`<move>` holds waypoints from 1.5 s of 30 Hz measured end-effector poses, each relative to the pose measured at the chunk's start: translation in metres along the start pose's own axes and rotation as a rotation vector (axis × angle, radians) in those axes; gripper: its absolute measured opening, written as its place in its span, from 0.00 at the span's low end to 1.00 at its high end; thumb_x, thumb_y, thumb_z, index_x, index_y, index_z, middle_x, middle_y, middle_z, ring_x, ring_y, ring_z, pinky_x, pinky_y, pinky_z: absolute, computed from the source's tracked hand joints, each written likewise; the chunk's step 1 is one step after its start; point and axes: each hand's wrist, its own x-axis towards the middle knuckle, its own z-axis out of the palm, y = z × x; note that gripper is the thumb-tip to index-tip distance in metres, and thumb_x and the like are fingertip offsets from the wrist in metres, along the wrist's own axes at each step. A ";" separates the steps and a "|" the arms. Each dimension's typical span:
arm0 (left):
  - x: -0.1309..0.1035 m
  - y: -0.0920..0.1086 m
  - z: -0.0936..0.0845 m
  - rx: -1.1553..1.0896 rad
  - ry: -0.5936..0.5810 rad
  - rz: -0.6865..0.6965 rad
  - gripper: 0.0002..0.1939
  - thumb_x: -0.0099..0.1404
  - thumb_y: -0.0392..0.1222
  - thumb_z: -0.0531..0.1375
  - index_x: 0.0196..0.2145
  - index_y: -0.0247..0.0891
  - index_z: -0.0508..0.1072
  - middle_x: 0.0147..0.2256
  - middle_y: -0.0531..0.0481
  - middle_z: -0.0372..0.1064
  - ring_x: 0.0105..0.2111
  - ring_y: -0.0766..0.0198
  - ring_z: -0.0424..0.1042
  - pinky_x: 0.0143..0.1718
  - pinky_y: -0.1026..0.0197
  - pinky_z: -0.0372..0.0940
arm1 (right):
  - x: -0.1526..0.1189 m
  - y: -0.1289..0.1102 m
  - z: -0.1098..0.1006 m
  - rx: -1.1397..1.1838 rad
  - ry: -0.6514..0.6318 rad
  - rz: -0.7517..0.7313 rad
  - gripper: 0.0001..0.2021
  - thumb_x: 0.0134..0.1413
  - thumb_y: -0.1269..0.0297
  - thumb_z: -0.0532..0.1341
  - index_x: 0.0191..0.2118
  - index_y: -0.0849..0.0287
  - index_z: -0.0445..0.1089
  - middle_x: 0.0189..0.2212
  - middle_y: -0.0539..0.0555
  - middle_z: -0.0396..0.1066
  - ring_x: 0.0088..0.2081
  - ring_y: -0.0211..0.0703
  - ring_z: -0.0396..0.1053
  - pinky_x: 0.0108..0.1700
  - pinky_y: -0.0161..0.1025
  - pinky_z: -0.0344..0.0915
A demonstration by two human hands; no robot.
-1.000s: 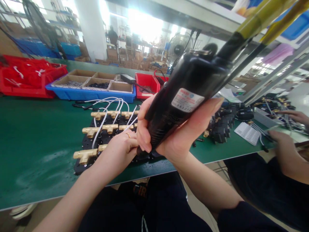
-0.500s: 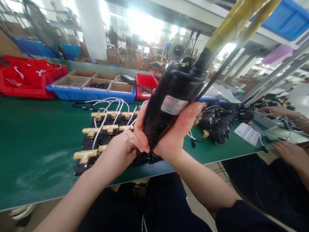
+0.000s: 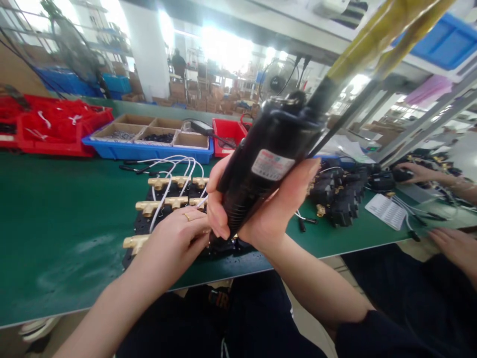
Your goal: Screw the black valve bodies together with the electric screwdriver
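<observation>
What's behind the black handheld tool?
The red bin shows partly past the black tool, held in the right hand, with white papers on its other side. Whatever lies directly behind it is covered.

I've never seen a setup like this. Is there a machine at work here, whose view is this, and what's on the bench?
No robot here: these are a person's own two bare hands, seen from a camera worn on the head, looking forward and down.

The right hand grips a tilted black tool. The left hand is close to the tool's lower end; its fingertips are hidden, so I can't tell what they hold.

On the green bench sit rows of black parts topped with brass fittings, with white cables among them. Behind are a divided blue tray and a large red bin.

At the far right is another person's hand.
</observation>
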 end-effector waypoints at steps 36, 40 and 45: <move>-0.016 -0.025 -0.010 -0.090 -0.095 0.082 0.18 0.72 0.34 0.51 0.33 0.40 0.79 0.33 0.50 0.78 0.35 0.63 0.74 0.58 0.46 0.65 | -0.001 0.008 0.007 -0.050 -0.005 0.083 0.39 0.37 0.18 0.51 0.27 0.55 0.68 0.13 0.44 0.59 0.12 0.32 0.58 0.14 0.30 0.57; -0.020 -0.027 -0.010 -0.100 -0.131 0.013 0.17 0.73 0.40 0.52 0.33 0.41 0.79 0.36 0.49 0.78 0.39 0.60 0.73 0.62 0.41 0.59 | 0.007 -0.015 0.019 -0.092 0.067 0.003 0.39 0.45 0.20 0.42 0.25 0.55 0.65 0.11 0.44 0.56 0.11 0.32 0.55 0.12 0.29 0.54; -0.019 -0.019 -0.019 0.028 -0.090 0.009 0.18 0.72 0.36 0.52 0.27 0.39 0.75 0.30 0.50 0.76 0.35 0.58 0.70 0.46 0.49 0.66 | 0.009 -0.015 0.031 -0.082 -0.014 0.015 0.41 0.47 0.20 0.39 0.26 0.55 0.67 0.13 0.45 0.61 0.12 0.32 0.58 0.14 0.29 0.57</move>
